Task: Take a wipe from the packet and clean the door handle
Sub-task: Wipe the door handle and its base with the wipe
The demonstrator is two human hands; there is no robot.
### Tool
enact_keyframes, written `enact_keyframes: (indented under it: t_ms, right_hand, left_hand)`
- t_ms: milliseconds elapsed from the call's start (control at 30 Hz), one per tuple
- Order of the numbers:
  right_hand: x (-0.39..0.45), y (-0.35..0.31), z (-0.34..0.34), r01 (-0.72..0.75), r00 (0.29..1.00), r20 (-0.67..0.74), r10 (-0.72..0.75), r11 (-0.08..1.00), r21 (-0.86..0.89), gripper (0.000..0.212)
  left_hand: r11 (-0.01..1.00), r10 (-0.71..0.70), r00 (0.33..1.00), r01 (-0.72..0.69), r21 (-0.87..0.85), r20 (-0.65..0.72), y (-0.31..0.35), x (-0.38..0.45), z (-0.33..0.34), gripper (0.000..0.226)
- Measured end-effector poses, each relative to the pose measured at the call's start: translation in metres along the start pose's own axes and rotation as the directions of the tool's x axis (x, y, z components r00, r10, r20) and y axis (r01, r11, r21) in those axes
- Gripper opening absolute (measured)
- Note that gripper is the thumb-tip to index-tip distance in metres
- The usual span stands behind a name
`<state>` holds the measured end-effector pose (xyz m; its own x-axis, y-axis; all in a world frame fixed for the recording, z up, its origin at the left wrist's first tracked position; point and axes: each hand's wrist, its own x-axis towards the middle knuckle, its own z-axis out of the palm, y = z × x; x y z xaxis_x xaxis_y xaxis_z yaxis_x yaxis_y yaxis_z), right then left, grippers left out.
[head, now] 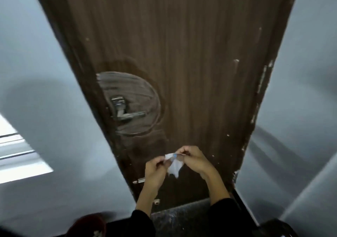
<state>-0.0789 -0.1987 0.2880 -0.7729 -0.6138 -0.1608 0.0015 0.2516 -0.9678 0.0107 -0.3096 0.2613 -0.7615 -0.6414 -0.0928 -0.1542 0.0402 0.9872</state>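
A dark brown wooden door (pixel 191 54) fills the middle of the view. Its silver lever handle (pixel 127 115) sits on the left side, inside a round smeared patch. Well below and to the right of the handle, my left hand (pixel 155 167) and my right hand (pixel 195 159) meet in front of the door. Between their fingertips is a small white packet (pixel 170 156) with a blue mark. A white wipe (pixel 175 167) hangs down from it, partly pulled out. My right hand pinches the wipe's top and my left hand pinches the packet's left end.
Grey walls (pixel 45 72) flank the door on both sides. A bright window strip (pixel 18 153) shows at the far left. A small metal latch (pixel 139 180) sticks out low on the door's left edge. Speckled dark floor (pixel 182 216) lies below, with a dark red object (pixel 87 225) at bottom left.
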Motion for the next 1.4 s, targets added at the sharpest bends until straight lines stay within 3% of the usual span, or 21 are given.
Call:
enact_keyframes:
  t_ms: [100,167,233,300,367,433,500,567,667,767,833,900,1033,1100,1233,1400]
  right_hand:
    - [0.012,-0.023,0.038,0.013,0.996,0.084,-0.031,0.979,0.203,0.006]
    - [0.022,-0.035,0.057,0.019,0.987,0.15,-0.06,0.966,0.258,0.011]
    - [0.033,-0.045,0.073,0.047,0.988,0.127,-0.087,0.956,0.29,0.016]
    - [0.047,-0.057,0.09,0.09,0.996,-0.037,-0.082,0.919,0.384,0.02]
    - [0.061,-0.065,0.105,0.192,0.952,-0.3,-0.059,0.88,0.435,0.018]
    - [0.077,-0.074,0.122,0.318,0.804,-0.588,-0.091,0.901,0.295,0.012]
    - [0.09,-0.083,0.14,0.385,0.639,-0.748,-0.177,0.916,0.112,0.005]
    - [0.102,-0.089,0.158,0.381,0.548,-0.779,-0.305,0.92,-0.092,0.022]
    - [0.122,-0.085,0.181,0.311,0.454,-0.737,-0.5,0.864,-0.395,0.025]
    - [0.135,-0.078,0.197,0.355,0.502,-0.694,-0.516,0.855,-0.378,0.023]
    - [0.138,-0.074,0.207,0.365,0.508,-0.608,-0.61,0.792,-0.489,0.027]
    - [0.138,-0.074,0.205,0.416,0.524,-0.626,-0.578,0.815,-0.404,0.024]
    - [0.142,-0.076,0.195,0.384,0.416,-0.787,-0.454,0.873,-0.301,0.017]
    - [0.142,-0.078,0.201,0.385,0.416,-0.792,-0.446,0.876,-0.291,0.018]
    - [0.141,-0.07,0.206,0.411,0.558,-0.669,-0.491,0.864,-0.291,0.028]
    - [0.141,-0.073,0.187,0.389,0.4,-0.793,-0.459,0.869,-0.307,0.021]
  left_hand:
    - [0.994,0.02,0.996,-0.029,-0.104,-0.087,0.014,0.012,-0.038,0.001]
    - [0.985,0.009,0.987,-0.037,-0.169,-0.163,0.023,0.022,-0.06,0.01]
    - [0.978,-0.019,0.982,-0.021,-0.206,-0.19,0.031,0.036,-0.078,0.012]
    - [0.97,-0.03,0.985,-0.011,-0.242,-0.168,0.038,0.051,-0.093,0.01]
    - [0.966,-0.021,0.983,-0.027,-0.257,-0.182,0.043,0.065,-0.103,0.009]
    - [0.969,0.014,0.978,-0.065,-0.24,-0.21,0.046,0.083,-0.114,0.013]
    - [0.979,0.05,0.973,-0.092,-0.18,-0.227,0.048,0.102,-0.123,0.019]
    - [0.991,0.095,0.964,-0.115,-0.07,-0.25,0.049,0.117,-0.129,0.028]
    - [0.984,0.176,0.961,-0.167,0.056,-0.211,0.048,0.138,-0.135,0.044]
    - [0.971,0.237,0.958,-0.231,0.056,-0.161,0.046,0.148,-0.135,0.042]
    - [0.965,0.262,0.951,-0.263,0.018,-0.162,0.043,0.152,-0.133,0.036]
    - [0.959,0.261,0.946,-0.277,-0.062,-0.194,0.041,0.153,-0.133,0.031]
    - [0.952,0.255,0.94,-0.285,-0.109,-0.226,0.041,0.151,-0.13,0.028]
    - [0.945,0.26,0.937,-0.296,-0.136,-0.233,0.041,0.148,-0.128,0.038]
    - [0.929,0.261,0.923,-0.32,-0.186,-0.283,0.038,0.152,-0.123,0.066]
    - [0.907,0.251,0.887,-0.355,-0.225,-0.387,0.041,0.153,-0.115,0.07]
